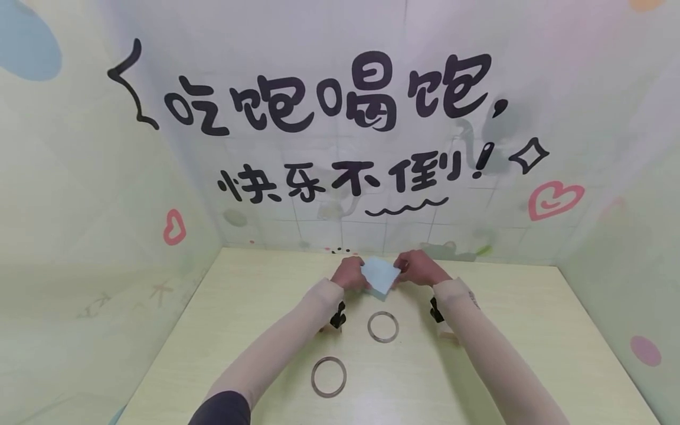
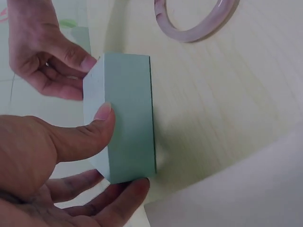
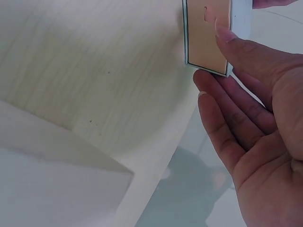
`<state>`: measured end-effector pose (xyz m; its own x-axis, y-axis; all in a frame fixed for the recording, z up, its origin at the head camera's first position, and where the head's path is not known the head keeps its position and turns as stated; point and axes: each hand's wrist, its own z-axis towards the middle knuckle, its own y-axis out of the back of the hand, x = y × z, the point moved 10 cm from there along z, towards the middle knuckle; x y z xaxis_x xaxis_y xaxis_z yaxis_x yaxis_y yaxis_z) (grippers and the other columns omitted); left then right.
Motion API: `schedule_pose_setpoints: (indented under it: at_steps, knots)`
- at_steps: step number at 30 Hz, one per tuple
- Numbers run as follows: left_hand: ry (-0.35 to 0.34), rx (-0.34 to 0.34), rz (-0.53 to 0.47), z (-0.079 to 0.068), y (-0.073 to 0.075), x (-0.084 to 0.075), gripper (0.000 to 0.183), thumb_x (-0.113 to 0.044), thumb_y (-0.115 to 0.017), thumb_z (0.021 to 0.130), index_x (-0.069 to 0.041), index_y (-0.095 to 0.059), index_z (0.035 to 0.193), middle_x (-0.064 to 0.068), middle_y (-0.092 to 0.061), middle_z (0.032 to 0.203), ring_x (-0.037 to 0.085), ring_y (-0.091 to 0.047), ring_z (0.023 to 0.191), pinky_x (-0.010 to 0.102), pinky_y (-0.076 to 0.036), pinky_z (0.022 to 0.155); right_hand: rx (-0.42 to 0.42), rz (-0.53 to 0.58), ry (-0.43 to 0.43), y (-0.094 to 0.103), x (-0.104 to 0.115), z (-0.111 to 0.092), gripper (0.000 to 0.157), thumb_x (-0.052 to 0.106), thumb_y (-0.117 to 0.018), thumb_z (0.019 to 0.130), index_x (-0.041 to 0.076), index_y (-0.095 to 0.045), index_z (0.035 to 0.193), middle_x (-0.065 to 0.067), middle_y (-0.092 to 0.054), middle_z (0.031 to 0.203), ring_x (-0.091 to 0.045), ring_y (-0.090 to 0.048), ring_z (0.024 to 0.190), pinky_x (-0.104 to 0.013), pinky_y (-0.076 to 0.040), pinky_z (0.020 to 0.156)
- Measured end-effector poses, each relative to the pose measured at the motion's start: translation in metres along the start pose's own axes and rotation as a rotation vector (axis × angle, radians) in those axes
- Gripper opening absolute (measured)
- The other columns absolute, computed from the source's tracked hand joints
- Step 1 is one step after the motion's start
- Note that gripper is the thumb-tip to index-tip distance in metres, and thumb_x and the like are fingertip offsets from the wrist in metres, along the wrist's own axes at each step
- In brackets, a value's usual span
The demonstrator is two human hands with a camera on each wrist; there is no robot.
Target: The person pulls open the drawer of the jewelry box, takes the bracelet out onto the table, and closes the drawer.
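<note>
A light blue-green box point(image 1: 379, 276), shaped like a drawer-style gift box, is between both hands near the back of the table. My left hand point(image 1: 349, 274) grips one end, its thumb point(image 2: 104, 118) along the edge and fingers under the lower end. At the opposite end, my right hand point(image 1: 419, 269) pinches the box, thumb against a tan inner panel point(image 3: 206, 45) with a small cut mark and fingers below. Close in front of the box lies a pale bangle point(image 1: 397, 328), purplish with darker patches in the left wrist view. A second bangle point(image 1: 345, 378) lies nearer, to the left.
The pale wood-grain table point(image 1: 531, 330) runs back to a printed curtain point(image 1: 319, 224) with large black characters, and curtains also hang at both sides. A beige block-like piece point(image 1: 448, 334) shows beneath the right forearm. A white cornered shape point(image 3: 61, 189) fills the right wrist view's lower left.
</note>
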<state>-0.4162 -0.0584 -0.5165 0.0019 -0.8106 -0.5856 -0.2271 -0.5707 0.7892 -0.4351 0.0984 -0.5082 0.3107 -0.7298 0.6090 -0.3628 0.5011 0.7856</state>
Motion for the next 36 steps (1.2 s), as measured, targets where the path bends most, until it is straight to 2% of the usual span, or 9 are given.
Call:
schedule_pose_setpoints:
  at_steps: [4,8,10,14,18,22,29,36]
  knots:
    - [-0.025,0.007,-0.023,0.006,0.001,0.004,0.062,-0.011,-0.088,0.078,0.009,-0.063,0.131,0.023,-0.059,0.144,0.037,-0.057,0.132,0.043,-0.047,0.111,-0.029,0.004,-0.006,0.002,-0.002,-0.008,0.026,0.013,-0.085,0.083,-0.001,-0.072,0.102,-0.013,-0.076,0.098,-0.022,-0.070,0.091,-0.038,-0.058,0.082]
    - [0.004,0.014,-0.078,0.011,0.002,0.010,0.055,-0.010,-0.084,0.081,0.007,-0.064,0.130,0.020,-0.052,0.152,0.037,-0.050,0.140,0.043,-0.043,0.115,-0.052,0.014,-0.025,0.003,-0.004,-0.013,0.018,0.012,-0.082,0.086,0.001,-0.072,0.097,-0.010,-0.073,0.091,-0.019,-0.065,0.084,-0.033,-0.054,0.075]
    - [0.018,0.011,-0.103,0.012,0.003,0.011,0.052,-0.008,-0.083,0.083,0.006,-0.064,0.130,0.020,-0.056,0.148,0.037,-0.053,0.136,0.044,-0.045,0.112,-0.060,0.032,-0.048,0.001,-0.007,-0.016,0.015,0.011,-0.081,0.086,0.001,-0.072,0.095,-0.009,-0.071,0.089,-0.018,-0.061,0.081,-0.030,-0.051,0.071]
    - [0.016,-0.009,-0.142,0.013,0.004,0.010,0.046,-0.004,-0.078,0.086,0.005,-0.065,0.129,0.021,-0.067,0.128,0.035,-0.063,0.119,0.043,-0.053,0.100,-0.088,0.071,-0.102,-0.002,-0.014,-0.022,0.014,0.010,-0.080,0.087,0.002,-0.072,0.095,-0.008,-0.071,0.089,-0.017,-0.060,0.079,-0.027,-0.051,0.067]
    - [0.001,-0.031,-0.163,0.014,0.004,0.007,0.043,-0.002,-0.074,0.087,0.005,-0.065,0.128,0.021,-0.069,0.120,0.032,-0.065,0.108,0.041,-0.055,0.093,-0.119,0.101,-0.148,-0.005,-0.018,-0.029,0.015,0.012,-0.080,0.087,0.002,-0.072,0.096,-0.008,-0.072,0.090,-0.017,-0.063,0.079,-0.028,-0.053,0.068]
    - [-0.016,-0.028,-0.171,0.017,0.002,0.004,0.043,0.000,-0.071,0.089,0.004,-0.065,0.131,0.021,-0.068,0.123,0.032,-0.064,0.111,0.042,-0.054,0.097,-0.157,0.128,-0.172,-0.006,-0.018,-0.038,0.017,0.013,-0.080,0.087,0.001,-0.072,0.096,-0.009,-0.073,0.090,-0.016,-0.065,0.078,-0.029,-0.053,0.069]
    - [-0.038,0.007,-0.227,0.022,-0.002,0.001,0.045,0.003,-0.064,0.091,0.003,-0.062,0.135,0.021,-0.065,0.131,0.033,-0.061,0.122,0.044,-0.050,0.106,-0.196,0.235,-0.233,-0.011,-0.020,-0.047,0.016,0.011,-0.080,0.086,-0.001,-0.072,0.094,-0.010,-0.073,0.084,-0.017,-0.069,0.071,-0.026,-0.052,0.061]
    - [-0.045,0.028,-0.238,0.027,-0.005,0.004,0.046,0.006,-0.060,0.092,0.001,-0.061,0.137,0.020,-0.064,0.134,0.033,-0.060,0.125,0.044,-0.051,0.106,-0.211,0.296,-0.250,-0.018,-0.022,-0.052,0.016,0.011,-0.079,0.088,-0.001,-0.072,0.094,-0.011,-0.075,0.083,-0.017,-0.071,0.071,-0.024,-0.052,0.060]
